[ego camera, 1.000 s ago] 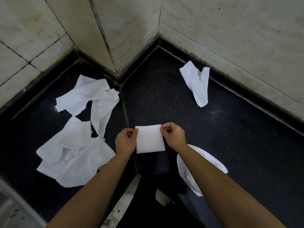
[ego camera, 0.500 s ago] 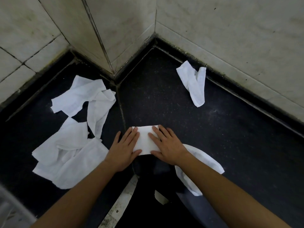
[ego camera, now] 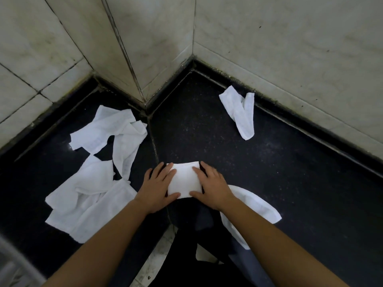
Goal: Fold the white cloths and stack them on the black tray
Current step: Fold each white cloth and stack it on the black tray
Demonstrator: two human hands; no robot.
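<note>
A small folded white cloth (ego camera: pixel 184 181) lies flat on the black speckled surface (ego camera: pixel 290 183) in front of me. My left hand (ego camera: pixel 157 187) presses on its left side, palm down with fingers spread. My right hand (ego camera: pixel 211 187) presses on its right side the same way. Both thumbs lie along the cloth's near edge. A heap of unfolded white cloths (ego camera: pixel 93 195) is spread to the left, with another crumpled one (ego camera: pixel 112 131) behind it. One twisted cloth (ego camera: pixel 240 112) lies far right by the wall. Another white cloth (ego camera: pixel 255 206) sits under my right forearm. I cannot make out a separate tray.
Pale marble walls (ego camera: pixel 290 48) enclose the black surface at the back and right. A jutting wall corner (ego camera: pixel 145 100) splits it. A seam (ego camera: pixel 153 141) runs from that corner toward my hands. Dark clothing (ego camera: pixel 196 255) fills the bottom centre.
A second ago both hands pinched the folded cloth by its top corners. They laid it down and now press it flat, sliding slightly apart.
</note>
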